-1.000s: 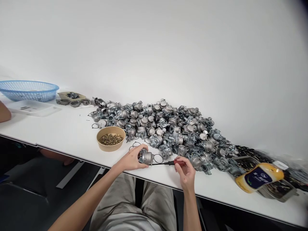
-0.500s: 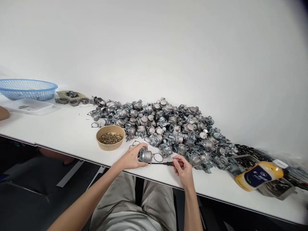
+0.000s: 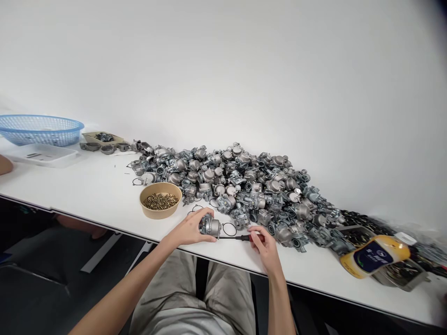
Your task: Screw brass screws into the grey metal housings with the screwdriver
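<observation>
Left hand (image 3: 191, 229): grasping a grey metal carburetor-like part (image 3: 213, 228), thumb below, fingers over the top. Part sits at the front edge of the white bench (image 3: 104, 197), about midway along it, its rounded cup facing right.

Right hand (image 3: 265, 246): fingers closed around the red handle of a screwdriver (image 3: 239, 237). Shaft lies nearly level, parallel to no edge, pointing left; its tip reaches the lower right side of the held part. Contact point too small to resolve; tip appears to meet the part, but seating in a screw head cannot be confirmed.

A black ring (image 3: 229, 229) lies flat just beyond the shaft. Behind both hands, a large heap of similar metal parts (image 3: 230, 179) spreads toward the back edge. Left of the left hand, near the front edge: tan bowl (image 3: 159, 214) of small brass-coloured screws (image 3: 160, 201).

Toward the bench's right end: yellow bottle (image 3: 375, 256), tilted, beside a metal tray (image 3: 405, 281). Toward the back left corner: blue basket (image 3: 40, 130), with a clear shallow tray (image 3: 52, 160) in front.
</observation>
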Demonstrator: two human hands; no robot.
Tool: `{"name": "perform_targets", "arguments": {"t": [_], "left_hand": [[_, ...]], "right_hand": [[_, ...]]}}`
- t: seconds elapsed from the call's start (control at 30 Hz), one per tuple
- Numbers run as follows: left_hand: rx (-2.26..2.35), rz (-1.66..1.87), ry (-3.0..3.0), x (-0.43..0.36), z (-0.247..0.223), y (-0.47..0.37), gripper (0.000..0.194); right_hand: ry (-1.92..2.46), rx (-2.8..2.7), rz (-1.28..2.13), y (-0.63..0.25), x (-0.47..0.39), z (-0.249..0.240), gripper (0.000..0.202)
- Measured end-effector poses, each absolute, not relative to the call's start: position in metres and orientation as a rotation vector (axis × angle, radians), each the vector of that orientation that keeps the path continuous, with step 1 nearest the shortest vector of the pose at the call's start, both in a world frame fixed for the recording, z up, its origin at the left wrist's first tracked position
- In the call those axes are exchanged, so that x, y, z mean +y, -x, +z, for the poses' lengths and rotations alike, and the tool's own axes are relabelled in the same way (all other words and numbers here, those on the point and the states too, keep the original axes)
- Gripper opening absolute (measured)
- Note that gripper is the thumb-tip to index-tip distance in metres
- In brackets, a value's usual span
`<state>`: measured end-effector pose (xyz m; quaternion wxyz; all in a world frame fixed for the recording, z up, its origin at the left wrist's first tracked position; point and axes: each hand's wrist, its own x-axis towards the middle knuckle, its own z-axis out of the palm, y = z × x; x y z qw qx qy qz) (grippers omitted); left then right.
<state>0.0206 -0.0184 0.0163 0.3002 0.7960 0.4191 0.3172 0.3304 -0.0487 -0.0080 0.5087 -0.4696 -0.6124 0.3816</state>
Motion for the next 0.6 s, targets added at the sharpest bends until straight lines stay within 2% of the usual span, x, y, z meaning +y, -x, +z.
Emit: {"name": "perform_targets", "arguments": {"t": [0.6], "left_hand": [[1.074, 0.823, -2.103, -0.0159, 0.0179, -0.0165, 0.064]], "right_hand": [[1.230, -1.530, 0.838, -0.3272, -0.0523, -0.0015, 0.031]]}}
